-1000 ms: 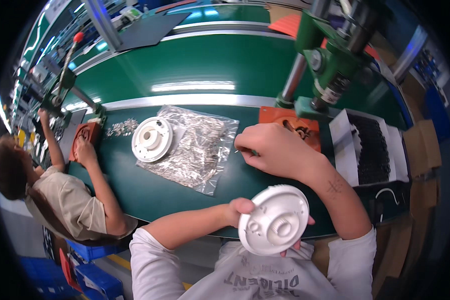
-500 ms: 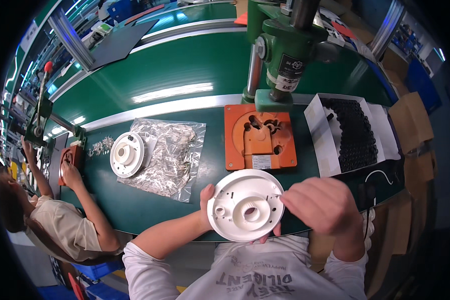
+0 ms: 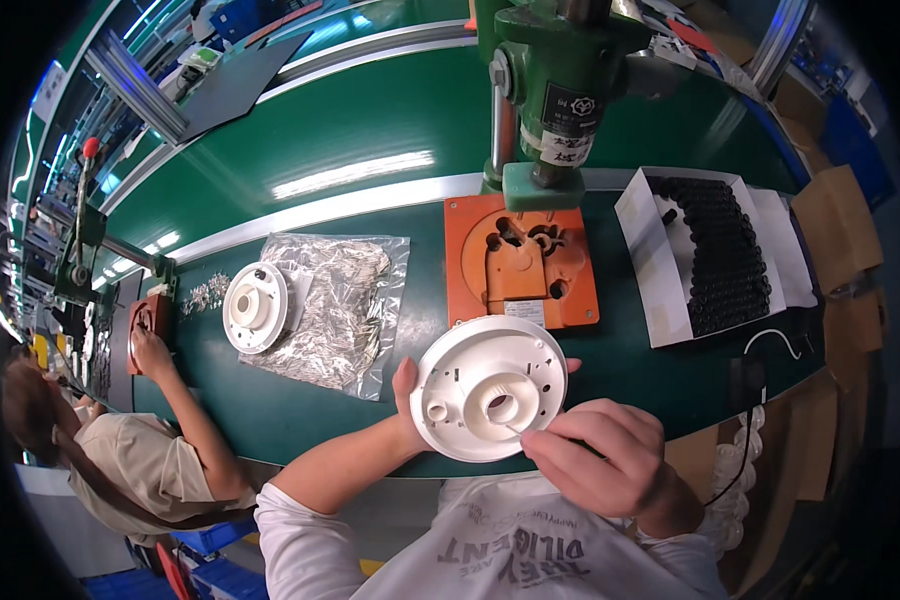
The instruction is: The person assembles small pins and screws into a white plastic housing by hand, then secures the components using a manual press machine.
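A white round plastic housing (image 3: pixel 448 432), with a raised ring and centre hole, is held tilted above the table's near edge. My left hand (image 3: pixel 406 400) grips it from the left, its thumb at the rim and its other fingers mostly hidden beneath. Over the housing's lower right, my right hand (image 3: pixel 610 455) has thumb and fingers pinched together. A thin, pale, pin-like piece (image 3: pixel 513 430) shows at those fingertips, beside the raised ring; it is too small to make out fully.
Beyond the housing sits an orange fixture (image 3: pixel 470 290) under a green press (image 3: pixel 545 185). To the right is a white box (image 3: pixel 655 275) of black cylindrical parts. A clear bag of silvery pieces (image 3: pixel 345 300) lies left, partly under another white housing (image 3: pixel 255 335). A co-worker (image 3: pixel 140 455) sits further left.
My right hand has moved down and inward, from the housing's right rim to beside its raised ring. The housing has risen slightly in view, still in my left hand.
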A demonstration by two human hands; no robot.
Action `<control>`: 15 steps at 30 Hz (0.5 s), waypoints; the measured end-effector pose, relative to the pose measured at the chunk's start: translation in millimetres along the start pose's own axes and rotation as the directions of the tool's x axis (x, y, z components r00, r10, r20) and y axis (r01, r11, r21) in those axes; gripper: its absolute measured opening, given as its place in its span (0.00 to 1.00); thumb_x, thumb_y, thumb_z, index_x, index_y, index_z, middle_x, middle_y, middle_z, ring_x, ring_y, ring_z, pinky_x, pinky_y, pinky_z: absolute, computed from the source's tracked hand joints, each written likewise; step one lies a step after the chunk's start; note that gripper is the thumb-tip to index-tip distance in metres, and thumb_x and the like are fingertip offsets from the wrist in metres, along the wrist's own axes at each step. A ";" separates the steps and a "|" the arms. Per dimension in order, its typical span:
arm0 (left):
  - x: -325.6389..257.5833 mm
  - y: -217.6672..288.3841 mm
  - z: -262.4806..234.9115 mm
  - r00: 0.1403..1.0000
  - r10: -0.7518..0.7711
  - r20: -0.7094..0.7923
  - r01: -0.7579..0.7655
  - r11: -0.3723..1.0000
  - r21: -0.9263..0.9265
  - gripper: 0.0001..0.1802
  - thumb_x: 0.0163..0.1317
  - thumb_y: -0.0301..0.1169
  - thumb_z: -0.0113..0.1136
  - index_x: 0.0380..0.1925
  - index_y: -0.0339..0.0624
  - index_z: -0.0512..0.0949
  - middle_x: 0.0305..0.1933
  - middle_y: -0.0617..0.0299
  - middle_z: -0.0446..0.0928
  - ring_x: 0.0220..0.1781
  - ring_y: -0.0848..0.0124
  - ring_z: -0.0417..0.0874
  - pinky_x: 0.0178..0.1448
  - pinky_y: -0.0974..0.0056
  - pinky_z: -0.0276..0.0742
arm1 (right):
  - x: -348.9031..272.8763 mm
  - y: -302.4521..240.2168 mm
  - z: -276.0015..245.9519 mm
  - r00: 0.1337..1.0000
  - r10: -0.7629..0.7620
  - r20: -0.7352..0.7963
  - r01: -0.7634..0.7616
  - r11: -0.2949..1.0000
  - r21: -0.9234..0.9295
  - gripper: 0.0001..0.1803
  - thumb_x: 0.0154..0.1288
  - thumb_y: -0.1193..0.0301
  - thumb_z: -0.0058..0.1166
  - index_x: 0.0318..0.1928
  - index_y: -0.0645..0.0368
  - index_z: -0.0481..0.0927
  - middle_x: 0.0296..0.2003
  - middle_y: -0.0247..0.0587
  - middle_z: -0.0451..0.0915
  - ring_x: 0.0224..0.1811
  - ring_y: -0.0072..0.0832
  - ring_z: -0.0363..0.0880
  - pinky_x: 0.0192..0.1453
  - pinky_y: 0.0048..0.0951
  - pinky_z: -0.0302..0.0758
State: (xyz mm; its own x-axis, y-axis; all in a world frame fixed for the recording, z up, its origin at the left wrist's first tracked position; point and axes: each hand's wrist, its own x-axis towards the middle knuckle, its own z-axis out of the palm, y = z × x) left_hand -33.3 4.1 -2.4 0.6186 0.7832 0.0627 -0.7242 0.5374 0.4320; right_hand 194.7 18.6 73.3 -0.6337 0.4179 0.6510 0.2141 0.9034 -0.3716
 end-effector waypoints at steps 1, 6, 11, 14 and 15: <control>-0.2 0.2 2.3 1.000 0.007 -0.021 -0.007 1.000 0.019 0.76 0.46 0.84 0.60 0.85 0.49 0.48 0.87 0.38 0.47 0.86 0.46 0.58 0.85 0.47 0.61 | 0.6 -1.0 1.2 0.998 0.060 0.005 -0.060 0.998 0.015 0.14 0.56 0.75 0.73 0.44 0.61 0.89 0.38 0.35 0.82 0.35 0.28 0.84 0.33 0.26 0.82; 1.0 -2.3 8.7 0.996 0.043 -0.079 -0.034 0.993 0.109 0.76 0.45 0.84 0.61 0.85 0.48 0.48 0.87 0.40 0.48 0.86 0.50 0.59 0.86 0.48 0.60 | 9.8 -3.3 4.1 0.976 0.206 0.075 -0.212 0.973 0.089 0.12 0.56 0.78 0.73 0.41 0.60 0.88 0.35 0.36 0.81 0.32 0.31 0.84 0.33 0.30 0.80; 1.3 2.7 19.5 0.987 0.066 -0.150 -0.037 0.982 0.187 0.77 0.43 0.79 0.69 0.85 0.47 0.48 0.87 0.43 0.49 0.86 0.52 0.60 0.86 0.48 0.61 | 19.1 -0.4 -2.6 0.904 0.385 0.187 -0.420 0.881 0.216 0.07 0.59 0.78 0.72 0.37 0.59 0.86 0.31 0.37 0.82 0.30 0.34 0.86 0.33 0.33 0.80; 1.1 1.5 19.8 0.982 0.083 -0.172 -0.053 0.984 0.172 0.78 0.41 0.77 0.72 0.84 0.46 0.49 0.87 0.43 0.49 0.84 0.52 0.62 0.86 0.48 0.63 | 22.5 2.0 -3.2 0.886 0.423 0.192 -0.459 0.858 0.230 0.07 0.58 0.78 0.72 0.36 0.59 0.86 0.29 0.36 0.81 0.28 0.33 0.85 0.32 0.32 0.80; 1.0 1.3 19.6 0.982 0.081 -0.173 -0.051 0.984 0.172 0.78 0.41 0.77 0.72 0.84 0.46 0.49 0.87 0.43 0.49 0.84 0.52 0.62 0.86 0.48 0.63 | 22.7 2.6 -3.4 0.885 0.424 0.192 -0.460 0.857 0.231 0.07 0.58 0.78 0.72 0.36 0.59 0.86 0.29 0.36 0.81 0.28 0.33 0.85 0.32 0.32 0.80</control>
State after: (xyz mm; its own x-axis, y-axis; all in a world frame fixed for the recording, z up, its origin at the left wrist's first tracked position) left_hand -27.6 -0.5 15.8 0.4957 0.8665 -0.0586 -0.6920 0.4348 0.5763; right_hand 183.3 30.8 89.4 -0.6127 0.7345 0.2918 0.3037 0.5597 -0.7710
